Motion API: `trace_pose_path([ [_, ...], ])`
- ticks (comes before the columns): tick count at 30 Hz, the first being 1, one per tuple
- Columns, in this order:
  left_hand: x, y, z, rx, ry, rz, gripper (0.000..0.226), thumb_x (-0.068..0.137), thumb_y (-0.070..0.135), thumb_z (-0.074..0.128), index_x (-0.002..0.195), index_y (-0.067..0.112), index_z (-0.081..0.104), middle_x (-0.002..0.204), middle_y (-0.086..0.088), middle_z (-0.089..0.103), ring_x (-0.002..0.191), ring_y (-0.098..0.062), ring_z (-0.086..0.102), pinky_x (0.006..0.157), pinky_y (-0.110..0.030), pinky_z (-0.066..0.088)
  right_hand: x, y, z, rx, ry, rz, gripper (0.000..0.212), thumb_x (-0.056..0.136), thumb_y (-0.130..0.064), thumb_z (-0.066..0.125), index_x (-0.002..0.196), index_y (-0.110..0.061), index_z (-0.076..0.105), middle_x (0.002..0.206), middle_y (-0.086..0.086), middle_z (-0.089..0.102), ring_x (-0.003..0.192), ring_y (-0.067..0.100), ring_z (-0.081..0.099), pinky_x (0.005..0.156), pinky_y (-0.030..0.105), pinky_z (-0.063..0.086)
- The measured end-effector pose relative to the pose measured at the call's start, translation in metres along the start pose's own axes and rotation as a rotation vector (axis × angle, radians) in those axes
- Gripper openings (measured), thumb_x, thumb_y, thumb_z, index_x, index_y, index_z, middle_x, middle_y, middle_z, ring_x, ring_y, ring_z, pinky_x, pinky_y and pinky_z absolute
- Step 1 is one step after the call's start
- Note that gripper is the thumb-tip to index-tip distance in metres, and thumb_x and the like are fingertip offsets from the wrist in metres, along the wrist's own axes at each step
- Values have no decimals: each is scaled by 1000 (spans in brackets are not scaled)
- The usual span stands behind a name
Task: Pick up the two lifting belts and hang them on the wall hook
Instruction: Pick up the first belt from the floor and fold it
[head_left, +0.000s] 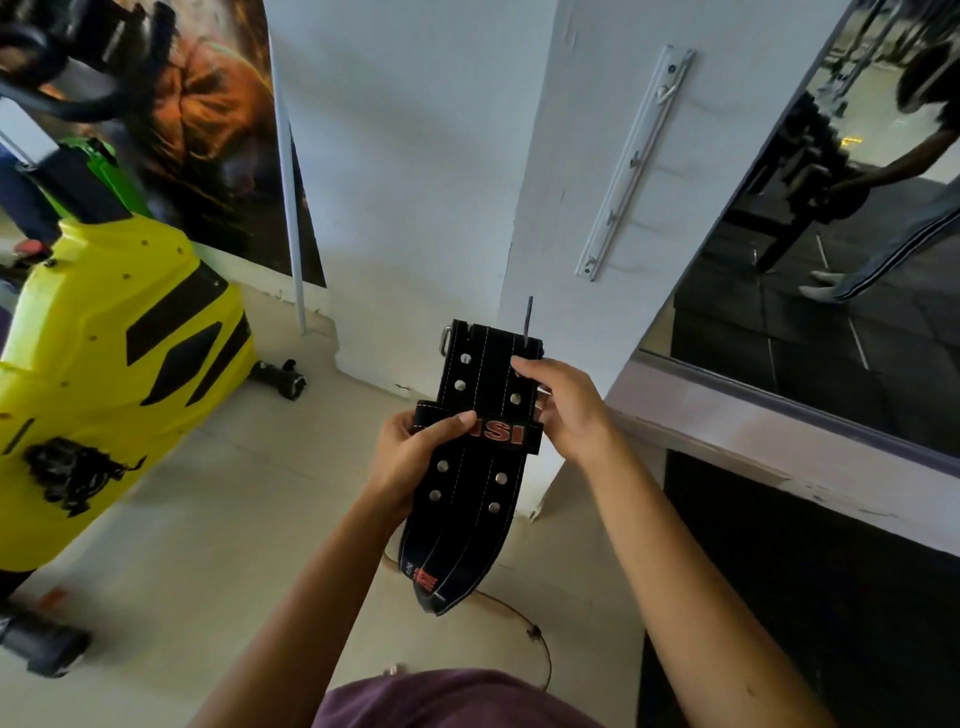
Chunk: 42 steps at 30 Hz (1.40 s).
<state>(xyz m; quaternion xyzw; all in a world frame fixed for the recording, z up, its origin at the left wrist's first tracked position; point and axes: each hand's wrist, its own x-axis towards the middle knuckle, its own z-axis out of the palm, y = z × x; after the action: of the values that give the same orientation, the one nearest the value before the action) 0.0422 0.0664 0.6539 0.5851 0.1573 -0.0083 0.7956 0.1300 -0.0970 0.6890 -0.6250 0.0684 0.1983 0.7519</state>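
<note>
A black leather lifting belt with white stitching, metal rivets and red lettering hangs folded in front of me, buckle end up. My left hand grips its left edge, thumb on the keeper loop. My right hand pinches the right edge near the buckle, where a thin prong sticks up. A white hook rail with several small hooks is screwed to the white pillar above and right of the belt; nothing hangs on it. I see only one belt.
A yellow and green exercise bike stands at the left on the pale floor. A large mirror on the right reflects a person. A cable lies on the floor below the belt.
</note>
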Motion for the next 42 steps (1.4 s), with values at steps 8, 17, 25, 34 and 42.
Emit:
trace_pose_path([
  [8, 10, 9, 2, -61, 98, 41, 33, 77, 15, 75, 97, -9, 66, 82, -17, 73, 71, -28, 71, 60, -31, 56, -41, 57, 10, -99, -231, 86, 35, 83, -18, 71, 118, -12, 68, 115, 11, 73, 108, 28, 69, 96, 44, 52],
  [17, 10, -7, 1, -40, 54, -31, 37, 78, 16, 74, 100, -11, 64, 83, -18, 71, 70, -28, 71, 61, -33, 57, -58, 63, 2, -68, -109, 13, 31, 86, -28, 69, 114, -15, 70, 113, 12, 73, 107, 29, 69, 94, 50, 53],
  [25, 24, 28, 6, 55, -131, 10, 16, 85, 22, 66, 86, 6, 69, 78, -10, 69, 68, -22, 67, 61, -31, 55, -58, 57, 3, -106, 37, -85, 25, 83, -24, 73, 106, -15, 71, 102, 8, 76, 96, 24, 73, 94, 51, 54],
  [34, 18, 14, 1, 106, -425, -73, 37, 77, 11, 67, 108, -7, 61, 94, -19, 66, 83, -30, 66, 72, -30, 55, -65, 54, 1, 34, 107, -148, 22, 81, -14, 73, 102, -8, 72, 100, 15, 76, 95, 31, 73, 90, 48, 56],
  [42, -20, -42, -7, 230, -412, -112, 41, 71, 21, 77, 106, 3, 65, 102, -14, 74, 97, -31, 70, 89, -44, 54, -62, 48, -10, 22, 167, -166, 22, 79, -11, 74, 100, -4, 72, 96, 12, 77, 91, 25, 74, 80, 37, 55],
])
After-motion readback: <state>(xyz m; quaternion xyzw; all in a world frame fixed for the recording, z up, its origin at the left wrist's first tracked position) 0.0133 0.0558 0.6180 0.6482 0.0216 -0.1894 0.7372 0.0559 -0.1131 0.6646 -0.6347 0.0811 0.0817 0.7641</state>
